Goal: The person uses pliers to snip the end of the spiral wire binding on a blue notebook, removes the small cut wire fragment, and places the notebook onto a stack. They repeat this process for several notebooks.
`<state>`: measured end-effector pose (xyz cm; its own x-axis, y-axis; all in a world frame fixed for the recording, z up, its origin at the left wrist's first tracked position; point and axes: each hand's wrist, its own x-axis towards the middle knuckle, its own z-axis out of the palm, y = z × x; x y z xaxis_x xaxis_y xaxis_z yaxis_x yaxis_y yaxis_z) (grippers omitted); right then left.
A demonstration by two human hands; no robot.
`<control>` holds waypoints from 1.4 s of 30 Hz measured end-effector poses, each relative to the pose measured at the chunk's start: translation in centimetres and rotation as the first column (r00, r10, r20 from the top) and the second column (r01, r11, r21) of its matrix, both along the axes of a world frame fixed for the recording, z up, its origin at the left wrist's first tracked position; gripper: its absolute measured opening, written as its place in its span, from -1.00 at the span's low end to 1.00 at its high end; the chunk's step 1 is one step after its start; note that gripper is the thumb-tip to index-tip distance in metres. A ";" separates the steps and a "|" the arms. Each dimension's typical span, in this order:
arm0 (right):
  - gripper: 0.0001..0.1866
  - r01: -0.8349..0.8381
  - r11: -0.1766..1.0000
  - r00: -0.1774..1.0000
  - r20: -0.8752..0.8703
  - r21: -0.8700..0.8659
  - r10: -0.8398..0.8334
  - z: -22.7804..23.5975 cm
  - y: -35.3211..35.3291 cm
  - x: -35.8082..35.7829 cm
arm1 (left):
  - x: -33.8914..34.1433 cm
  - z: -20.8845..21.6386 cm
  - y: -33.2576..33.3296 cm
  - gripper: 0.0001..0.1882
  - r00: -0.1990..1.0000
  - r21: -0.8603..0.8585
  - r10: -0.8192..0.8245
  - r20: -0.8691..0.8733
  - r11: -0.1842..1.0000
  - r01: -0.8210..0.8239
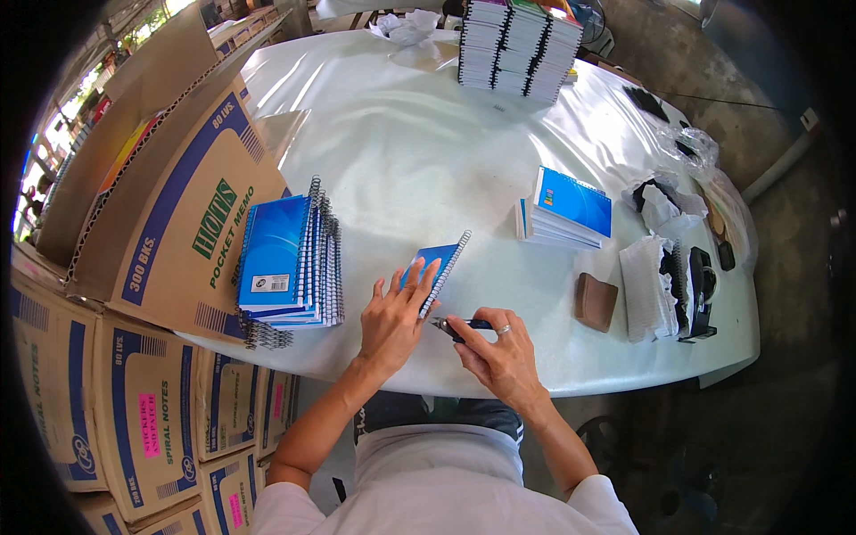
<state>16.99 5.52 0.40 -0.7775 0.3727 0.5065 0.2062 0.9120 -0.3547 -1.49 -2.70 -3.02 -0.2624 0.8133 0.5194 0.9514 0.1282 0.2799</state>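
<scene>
A small blue spiral notebook lies slantwise on the table, its metal coil along the right side. My left hand rests over its cover with fingers spread, pressing it down; the thumb is mostly hidden. In my right hand is a pair of pliers with dark handles, the jaws at the coil's near end. Whether the jaws touch the wire cannot be made out. To the left stands a stack of blue spiral notebooks, coils facing right. Farther right sits a smaller pile of blue notebooks.
An opened cardboard box borders the table's left, above more stacked cartons. On the right lie a brown block, a white bubble-wrap-like bundle and a black device. Tall stacks of spiral-bound books stand at the far edge.
</scene>
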 end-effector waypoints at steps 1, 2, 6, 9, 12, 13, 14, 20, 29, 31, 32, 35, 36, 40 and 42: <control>-0.48 0.005 1.000 1.000 -0.005 0.004 -0.005 0.1 0.1 -0.2 | 0.2 0.2 0.1 -0.36 1.000 -0.002 -0.002 -0.005 1.000 0.002; -0.48 0.005 1.000 1.000 -0.010 0.009 -0.005 0.2 0.2 -0.4 | 0.3 0.4 0.2 -0.36 1.000 -0.003 0.001 -0.010 1.000 -0.001; -0.56 -0.037 0.997 0.999 0.008 -0.070 0.038 0.7 0.4 -0.6 | 0.6 1.4 -0.1 -0.32 1.000 -0.029 0.003 -0.011 1.000 -0.003; -0.64 -0.103 0.757 0.981 0.061 -0.646 0.185 1.0 1.0 -0.4 | 0.6 1.8 -0.4 -0.31 0.998 0.000 0.026 -0.058 1.000 -0.026; -0.64 -0.123 0.191 0.934 -0.049 -0.974 0.353 2.9 3.1 0.1 | 1.1 3.9 -1.3 -0.33 0.989 0.011 0.013 -0.148 1.000 -0.011; -0.66 -0.197 0.346 0.928 -0.061 -0.917 0.367 2.7 3.7 0.2 | 0.6 5.2 -2.1 -0.34 0.988 0.031 0.015 -0.156 0.999 -0.010; -0.67 -0.254 0.497 0.929 -0.066 -0.830 0.364 2.6 4.4 0.7 | 0.5 7.0 -2.4 -0.35 0.988 0.057 -0.001 -0.157 0.998 0.011; -0.63 0.032 0.986 0.988 0.151 -0.165 -0.007 -1.0 7.6 -0.2 | -4.6 15.9 -7.0 -0.36 0.983 0.202 -0.139 0.117 0.973 0.114; -0.46 -0.770 0.196 0.638 -0.724 -0.607 0.262 6.9 1.3 -14.3 | -13.4 15.2 -9.1 -0.44 0.596 0.431 -0.670 0.443 0.742 0.514; -0.52 -0.767 0.409 0.635 -0.678 -0.495 0.370 7.8 0.4 -16.0 | -14.5 14.8 -9.5 -0.38 0.600 0.424 -0.501 0.624 0.862 0.278; -0.55 -0.751 0.506 0.643 -0.643 -0.424 0.416 8.0 0.0 -16.7 | -15.1 14.3 -9.2 -0.36 0.564 0.472 -0.446 0.695 0.875 0.110; -0.64 -0.472 0.867 0.783 -0.377 0.158 0.495 9.6 -2.1 -18.0 | -16.2 14.2 -10.4 -0.36 0.343 0.365 -0.285 0.895 0.910 -0.198; -0.66 -0.518 0.834 0.785 -0.282 0.189 0.551 9.3 -2.7 -18.0 | -16.8 13.2 -10.8 -0.38 0.335 0.263 -0.205 0.920 0.955 -0.139; -0.64 -0.459 0.870 0.848 -0.202 0.180 0.489 6.7 -0.5 -14.9 | -16.1 11.7 -10.9 -0.46 0.518 0.037 -0.009 0.855 0.998 -0.043; -0.64 -0.252 0.958 0.934 -0.224 0.137 0.278 5.5 4.0 -11.5 | -16.2 10.8 -10.9 -0.43 0.523 0.056 -0.025 0.852 0.997 -0.044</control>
